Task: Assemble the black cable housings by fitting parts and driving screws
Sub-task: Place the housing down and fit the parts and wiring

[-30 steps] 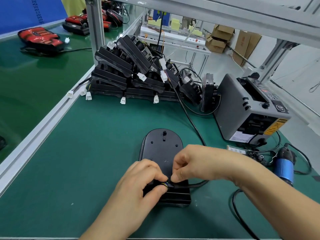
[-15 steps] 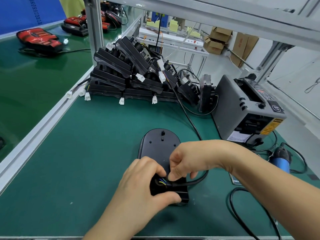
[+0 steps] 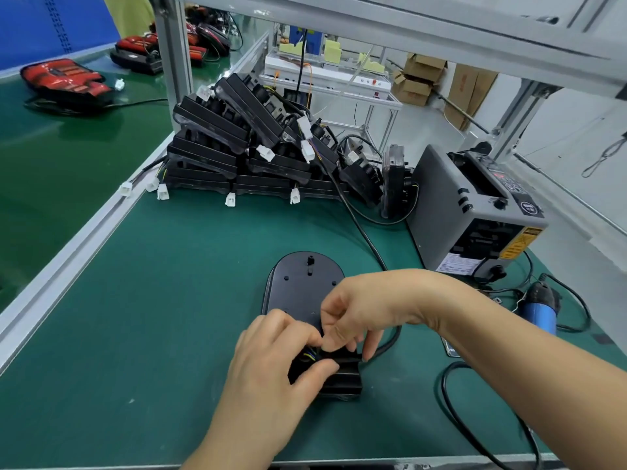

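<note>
A black housing (image 3: 305, 283) with a rounded far end lies flat on the green mat in front of me. Its near end carries a ribbed black block (image 3: 342, 379). My left hand (image 3: 271, 364) grips that near end, thumb on the block, beside thin coloured wires (image 3: 310, 355). My right hand (image 3: 366, 310) pinches the black cable (image 3: 390, 344) where it enters the housing, fingers curled down over it. The cable curves away to the right and runs up toward the pile behind.
A pile of black housings (image 3: 237, 150) with white connectors lies at the back. A grey tape dispenser (image 3: 475, 212) stands at the right, a blue-bodied electric screwdriver (image 3: 543, 310) lies beside it. Another cable (image 3: 475, 432) loops at lower right. An aluminium rail (image 3: 78, 242) borders the left.
My right hand's fingers have shifted down over the cable entry, pressing it further into the housing's near end. My left hand keeps its grip.
</note>
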Demonstrator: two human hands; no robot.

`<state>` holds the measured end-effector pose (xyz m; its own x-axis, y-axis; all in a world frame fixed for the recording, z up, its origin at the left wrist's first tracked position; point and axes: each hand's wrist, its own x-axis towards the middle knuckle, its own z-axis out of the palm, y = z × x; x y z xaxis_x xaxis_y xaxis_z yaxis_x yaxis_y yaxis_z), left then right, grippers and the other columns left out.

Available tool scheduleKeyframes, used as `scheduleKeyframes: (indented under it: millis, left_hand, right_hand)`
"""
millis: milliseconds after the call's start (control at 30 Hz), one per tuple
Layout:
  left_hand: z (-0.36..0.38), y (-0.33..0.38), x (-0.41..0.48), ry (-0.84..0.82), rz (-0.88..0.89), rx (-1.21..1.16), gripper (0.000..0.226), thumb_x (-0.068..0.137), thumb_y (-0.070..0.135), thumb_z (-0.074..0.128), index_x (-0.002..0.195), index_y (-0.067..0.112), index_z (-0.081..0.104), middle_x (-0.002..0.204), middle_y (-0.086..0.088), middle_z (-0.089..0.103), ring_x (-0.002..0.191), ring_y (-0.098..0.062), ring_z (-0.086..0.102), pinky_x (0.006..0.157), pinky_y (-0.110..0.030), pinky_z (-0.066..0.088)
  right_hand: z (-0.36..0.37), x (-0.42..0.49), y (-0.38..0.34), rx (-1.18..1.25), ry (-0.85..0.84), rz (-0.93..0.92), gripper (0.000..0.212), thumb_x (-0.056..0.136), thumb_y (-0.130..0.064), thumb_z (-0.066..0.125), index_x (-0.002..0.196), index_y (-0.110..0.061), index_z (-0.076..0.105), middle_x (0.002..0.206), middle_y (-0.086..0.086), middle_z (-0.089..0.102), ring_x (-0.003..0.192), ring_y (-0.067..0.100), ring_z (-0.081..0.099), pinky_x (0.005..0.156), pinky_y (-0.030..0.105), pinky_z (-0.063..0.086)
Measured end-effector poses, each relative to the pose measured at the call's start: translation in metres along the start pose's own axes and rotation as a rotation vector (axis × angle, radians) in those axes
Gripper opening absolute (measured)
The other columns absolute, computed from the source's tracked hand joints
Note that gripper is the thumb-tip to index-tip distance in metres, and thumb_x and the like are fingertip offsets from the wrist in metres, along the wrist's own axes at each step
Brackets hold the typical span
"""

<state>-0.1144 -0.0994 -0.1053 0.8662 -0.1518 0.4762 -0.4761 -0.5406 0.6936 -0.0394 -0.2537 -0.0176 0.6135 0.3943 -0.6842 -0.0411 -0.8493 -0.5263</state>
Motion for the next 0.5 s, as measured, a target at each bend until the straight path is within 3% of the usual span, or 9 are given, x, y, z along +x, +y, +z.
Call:
scheduleKeyframes:
  millis: [100, 200, 500]
  left_hand:
    - [-0.001, -0.006, -0.005, 0.043, 0.205, 0.159, 0.008, 0.08, 0.036, 0.057, 0.088, 0.034, 0.055, 0.082, 0.006, 0.055, 0.08, -0.011, 0.047, 0.07, -0.03, 0.037]
    - [0.001, -0.011, -0.011, 0.096, 0.349, 0.316, 0.015, 0.081, 0.018, 0.055, 0.088, 0.026, 0.065, 0.085, -0.005, 0.063, 0.083, -0.02, 0.052, 0.073, -0.031, 0.038]
    - [0.002, -0.009, -0.012, 0.119, 0.411, 0.427, 0.025, 0.082, 0.011, 0.049, 0.081, 0.017, 0.073, 0.084, -0.01, 0.068, 0.081, -0.022, 0.055, 0.074, -0.033, 0.038]
  right_hand:
    - [-0.001, 0.002, 0.0, 0.005, -0.011, 0.009, 0.015, 0.086, -0.021, 0.069, 0.08, -0.011, 0.06, 0.065, 0.001, 0.056, 0.064, 0.008, 0.05, 0.061, 0.024, 0.058]
    - [-0.003, 0.004, 0.0, 0.007, -0.025, 0.017, 0.018, 0.086, -0.02, 0.069, 0.074, -0.012, 0.058, 0.064, 0.002, 0.055, 0.063, 0.009, 0.049, 0.06, 0.024, 0.058]
    - [-0.004, 0.005, 0.009, 0.061, -0.029, -0.012, 0.014, 0.086, -0.024, 0.069, 0.075, -0.016, 0.065, 0.058, -0.005, 0.06, 0.061, 0.007, 0.053, 0.061, 0.023, 0.056]
